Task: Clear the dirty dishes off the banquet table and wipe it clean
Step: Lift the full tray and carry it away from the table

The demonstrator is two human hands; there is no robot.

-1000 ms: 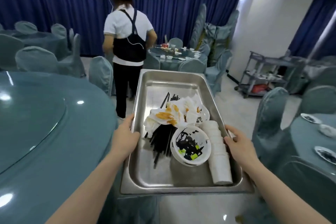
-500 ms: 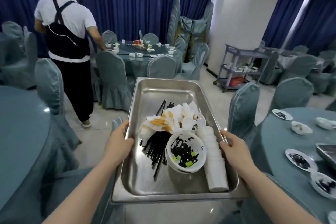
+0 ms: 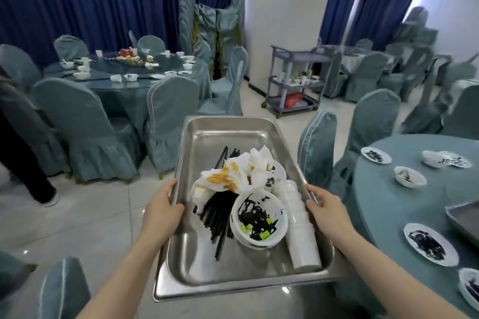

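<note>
I carry a deep steel pan (image 3: 228,134) in front of me above the floor. My left hand (image 3: 162,211) grips its left rim and my right hand (image 3: 328,212) grips its right rim. Inside lie a stained white bowl stack (image 3: 259,220), a lying stack of white cups (image 3: 298,225), black chopsticks (image 3: 216,211) and soiled napkins (image 3: 233,176). To the right, a round blue banquet table (image 3: 388,215) carries several dirty plates (image 3: 429,243) and small bowls (image 3: 409,176).
Covered chairs (image 3: 318,147) stand between me and the right table. Another set table (image 3: 129,72) with chairs is at the back left. A grey service cart (image 3: 295,77) stands by the pillar. A person's leg (image 3: 31,163) is at the left edge. A second steel pan (image 3: 464,220) sits on the right table.
My view has swung right with the pan. The person ahead has slid almost out of view at the left, and the right table with its dirty plates has come closer.
</note>
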